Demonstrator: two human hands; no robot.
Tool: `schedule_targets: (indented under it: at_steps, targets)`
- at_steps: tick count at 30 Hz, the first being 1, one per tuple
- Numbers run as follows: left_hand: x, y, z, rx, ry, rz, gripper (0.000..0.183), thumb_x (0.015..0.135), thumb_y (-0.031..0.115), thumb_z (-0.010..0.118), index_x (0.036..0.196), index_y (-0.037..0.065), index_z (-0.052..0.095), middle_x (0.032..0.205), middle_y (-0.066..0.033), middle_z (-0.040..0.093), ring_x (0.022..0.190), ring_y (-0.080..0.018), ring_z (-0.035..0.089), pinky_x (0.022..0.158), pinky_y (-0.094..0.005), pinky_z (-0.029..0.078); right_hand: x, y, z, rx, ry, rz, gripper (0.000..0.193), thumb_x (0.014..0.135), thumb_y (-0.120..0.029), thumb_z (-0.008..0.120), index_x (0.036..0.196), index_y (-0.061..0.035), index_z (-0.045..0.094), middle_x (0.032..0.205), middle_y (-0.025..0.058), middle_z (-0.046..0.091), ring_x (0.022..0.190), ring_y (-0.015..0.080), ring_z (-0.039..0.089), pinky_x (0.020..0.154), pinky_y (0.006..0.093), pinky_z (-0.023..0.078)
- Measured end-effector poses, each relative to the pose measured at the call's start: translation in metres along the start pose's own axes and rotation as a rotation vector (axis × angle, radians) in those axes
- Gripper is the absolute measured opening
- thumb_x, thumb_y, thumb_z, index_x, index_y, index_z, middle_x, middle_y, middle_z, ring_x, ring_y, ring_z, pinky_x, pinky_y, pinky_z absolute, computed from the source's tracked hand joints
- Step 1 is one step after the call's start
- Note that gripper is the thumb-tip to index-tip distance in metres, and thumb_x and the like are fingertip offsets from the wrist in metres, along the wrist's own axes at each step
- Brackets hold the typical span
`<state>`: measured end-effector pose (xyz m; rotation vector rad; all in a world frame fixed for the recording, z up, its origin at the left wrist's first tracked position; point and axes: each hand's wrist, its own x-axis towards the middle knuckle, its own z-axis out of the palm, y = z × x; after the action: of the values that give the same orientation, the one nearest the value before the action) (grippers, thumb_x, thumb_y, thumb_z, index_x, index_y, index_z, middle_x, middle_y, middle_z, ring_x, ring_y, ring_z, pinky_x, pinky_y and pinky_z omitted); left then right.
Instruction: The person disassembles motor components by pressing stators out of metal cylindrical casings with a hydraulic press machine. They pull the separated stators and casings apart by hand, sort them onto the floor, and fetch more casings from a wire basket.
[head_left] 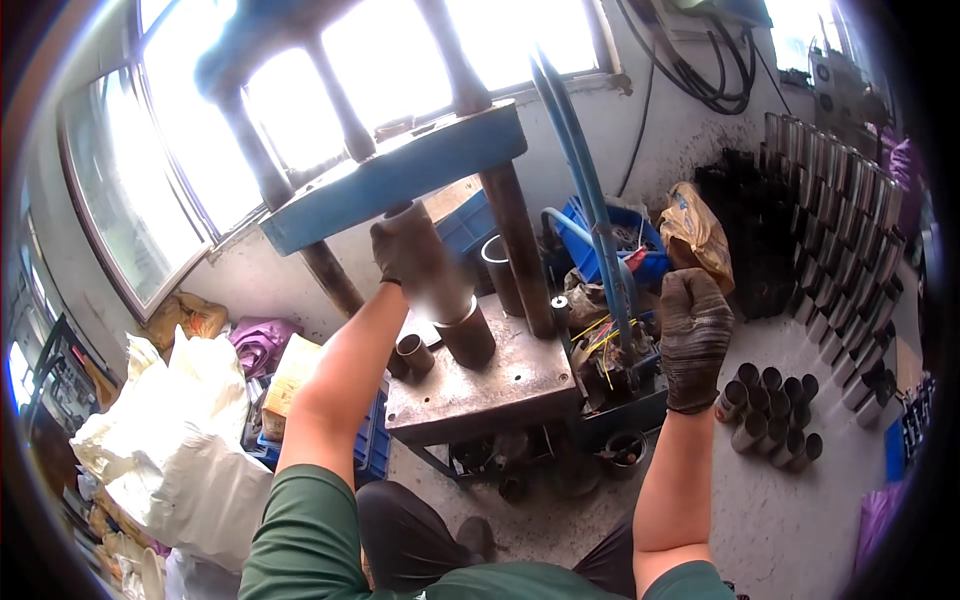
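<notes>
My left hand (388,252), in a dark glove, is wrapped round the side of a dark metal cylinder (418,245) under the blue plate (400,170) of a press. The cylinder's lower end is smeared, just above an upright metal sleeve (468,338) on the steel press table (480,385); whether they touch I cannot tell. A shorter metal ring (415,355) stands to the left of that sleeve. My right hand (693,335), also gloved, is a raised fist beside the blue upright pipes (610,230). Anything inside that fist is hidden.
Steel columns (515,245) flank the press table. Short metal tubes (770,410) stand grouped on the floor at right, with tall stacks of tubes (835,210) behind. A blue crate (590,240) sits behind the pipes. White sacks (185,450) are piled at left.
</notes>
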<state>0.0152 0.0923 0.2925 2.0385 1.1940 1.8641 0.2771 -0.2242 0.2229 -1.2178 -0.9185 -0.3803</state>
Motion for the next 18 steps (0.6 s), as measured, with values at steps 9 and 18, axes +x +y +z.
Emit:
schedule_targets:
  at_steps: [9, 18]
  targets:
    - [0.043, -0.113, -0.016, -0.093, 0.094, -0.173, 0.03, 0.087, 0.035, 0.079, 0.089, 0.005, 0.076, 0.092, -0.0116, 0.079, 0.088, -0.025, 0.078, 0.08, -0.0382, 0.059, -0.004, -0.006, 0.019, 0.034, -0.015, -0.06, 0.009, 0.101, -0.008, 0.067, 0.101, -0.0002, 0.07, 0.086, 0.0092, 0.067, 0.079, 0.0186, 0.061, 0.077, 0.0342, 0.053]
    - [-0.007, -0.065, -0.003, -0.373, -0.087, -0.137, 0.02, 0.084, 0.013, 0.08, 0.103, 0.007, 0.078, 0.097, -0.0039, 0.078, 0.095, -0.018, 0.074, 0.089, -0.03, 0.056, -0.009, -0.003, 0.011, 0.092, 0.005, 0.033, 0.008, 0.102, -0.007, 0.067, 0.103, 0.0, 0.07, 0.09, 0.007, 0.068, 0.081, 0.0155, 0.061, 0.078, 0.0323, 0.054]
